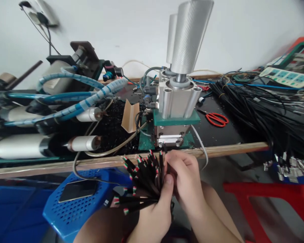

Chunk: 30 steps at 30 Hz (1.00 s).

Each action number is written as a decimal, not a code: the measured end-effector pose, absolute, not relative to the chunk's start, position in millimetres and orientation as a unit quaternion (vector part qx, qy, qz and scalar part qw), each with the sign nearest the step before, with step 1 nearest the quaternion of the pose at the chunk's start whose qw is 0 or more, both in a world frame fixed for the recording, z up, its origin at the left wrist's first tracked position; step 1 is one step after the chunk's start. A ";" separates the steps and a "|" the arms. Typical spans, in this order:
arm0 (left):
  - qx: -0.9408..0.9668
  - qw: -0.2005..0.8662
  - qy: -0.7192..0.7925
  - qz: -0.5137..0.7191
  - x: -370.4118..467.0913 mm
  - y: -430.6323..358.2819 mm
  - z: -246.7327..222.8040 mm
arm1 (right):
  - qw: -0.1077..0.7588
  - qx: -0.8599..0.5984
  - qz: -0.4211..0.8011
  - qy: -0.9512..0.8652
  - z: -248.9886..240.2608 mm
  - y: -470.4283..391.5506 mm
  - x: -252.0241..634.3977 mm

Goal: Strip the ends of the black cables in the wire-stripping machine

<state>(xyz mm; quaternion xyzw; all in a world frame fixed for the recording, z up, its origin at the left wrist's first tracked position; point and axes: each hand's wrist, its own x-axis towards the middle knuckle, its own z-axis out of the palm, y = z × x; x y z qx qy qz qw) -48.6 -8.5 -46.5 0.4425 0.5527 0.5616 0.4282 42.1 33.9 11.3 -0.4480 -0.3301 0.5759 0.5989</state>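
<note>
Left hand (157, 210) and right hand (186, 172) were bare, left thumbnail (169, 180) rounded and plain, forearms (209, 221) uncovered as far as visible, and legs (98, 225), where visible below the tabletop's front edge (238, 149), likewise bare.

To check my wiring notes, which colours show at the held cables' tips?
The cable tips show red, green and white; head view.

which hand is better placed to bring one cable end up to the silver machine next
Probably the right hand: it appears to pinch a single black cable near its tip and sits closer to the silver machine. The left hand is busy holding the cable bundle.
</note>
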 end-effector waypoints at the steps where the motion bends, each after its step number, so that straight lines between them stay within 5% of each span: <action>1: 0.434 0.430 0.551 0.569 -47.7 -7.1 -45.1 | 0.598 -0.445 0.584 -0.323 10.4 34.9 42.3; 30: 0.398 0.430 0.565 0.581 -45.6 3.5 -34.5 | 0.576 -0.390 0.674 -0.249 14.4 48.1 46.0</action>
